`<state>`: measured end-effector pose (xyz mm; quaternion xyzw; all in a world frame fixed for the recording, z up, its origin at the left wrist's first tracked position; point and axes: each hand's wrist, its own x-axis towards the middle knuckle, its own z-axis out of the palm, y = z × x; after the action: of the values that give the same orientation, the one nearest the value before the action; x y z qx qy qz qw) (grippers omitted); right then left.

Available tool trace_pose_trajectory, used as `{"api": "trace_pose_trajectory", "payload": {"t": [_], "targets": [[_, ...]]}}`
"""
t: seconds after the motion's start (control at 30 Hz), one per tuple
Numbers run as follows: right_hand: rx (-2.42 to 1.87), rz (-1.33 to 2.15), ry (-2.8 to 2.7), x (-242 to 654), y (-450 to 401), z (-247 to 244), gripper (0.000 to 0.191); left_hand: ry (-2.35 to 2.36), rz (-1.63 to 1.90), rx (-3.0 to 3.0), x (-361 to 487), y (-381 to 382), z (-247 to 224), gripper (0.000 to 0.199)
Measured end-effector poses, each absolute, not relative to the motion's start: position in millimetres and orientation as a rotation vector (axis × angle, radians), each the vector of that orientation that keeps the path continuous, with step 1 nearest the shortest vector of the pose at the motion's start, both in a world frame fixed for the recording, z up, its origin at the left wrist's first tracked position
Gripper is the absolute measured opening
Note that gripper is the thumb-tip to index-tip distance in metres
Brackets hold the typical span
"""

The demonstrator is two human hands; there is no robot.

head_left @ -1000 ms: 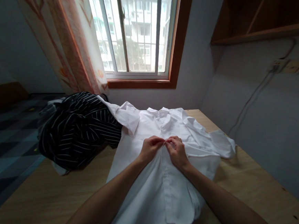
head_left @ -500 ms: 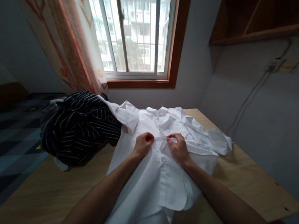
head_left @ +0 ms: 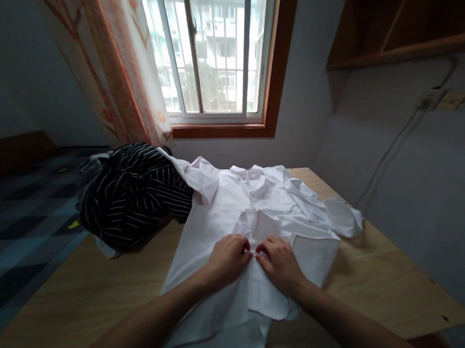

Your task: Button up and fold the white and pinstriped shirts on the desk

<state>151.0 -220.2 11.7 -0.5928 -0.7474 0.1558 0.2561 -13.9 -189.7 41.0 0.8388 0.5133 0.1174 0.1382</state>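
A white button-up shirt [head_left: 231, 195] lies front side up on the wooden table [head_left: 386, 272], its collar toward the window and its hem toward me. Over the lower part of its front placket, my left hand [head_left: 230, 254] pinches the cloth with bent fingers. My right hand [head_left: 280, 261] grips the placket just beside it, the fingertips of both hands almost meeting. Whatever button may be between the fingers is too small to make out. The shirt's left-side sleeve reaches onto a heap of black striped clothing [head_left: 129, 198].
To the left stands a bed with a checked cover [head_left: 18, 232]. Behind the table is a window [head_left: 218, 49] with a floral curtain [head_left: 117, 52]. A wooden shelf [head_left: 411, 48] hangs on the right wall above a socket with a cable [head_left: 392, 138].
Both hands have moved down the placket toward the hem and closer together. The cloth higher up, which they held before, now lies loose in folds.
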Motion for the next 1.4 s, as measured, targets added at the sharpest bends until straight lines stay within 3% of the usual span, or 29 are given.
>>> {"api": "trace_pose_trajectory", "payload": {"t": [0.57, 0.77, 1.0, 1.27, 1.4], "targets": [[-1.647, 0.408, -1.994, 143.8, -218.7, 9.0, 0.008, 1.448, 0.455, 2.160, -10.6, -181.8, 30.2, 0.012], [-1.513, 0.463, -1.853, 147.1, -222.8, 6.5, 0.008, 1.258, 0.472, 1.862, -13.6, -168.0, 22.4, 0.022], [-1.442, 0.434, -1.744, 147.9, -224.6, 9.7, 0.008, 1.119, 0.734, 1.613, -6.6, -173.2, 30.7, 0.016], [-1.430, 0.314, -1.660, 144.5, -224.2, 14.6, 0.007, 1.371, 1.061, 2.076, 6.0, -202.6, 45.3, 0.008], [-1.387, 0.424, -1.533, 146.5, -221.1, 13.2, 0.010, 1.281, 1.131, 1.961, 11.5, -202.5, 40.9, 0.009]]}}
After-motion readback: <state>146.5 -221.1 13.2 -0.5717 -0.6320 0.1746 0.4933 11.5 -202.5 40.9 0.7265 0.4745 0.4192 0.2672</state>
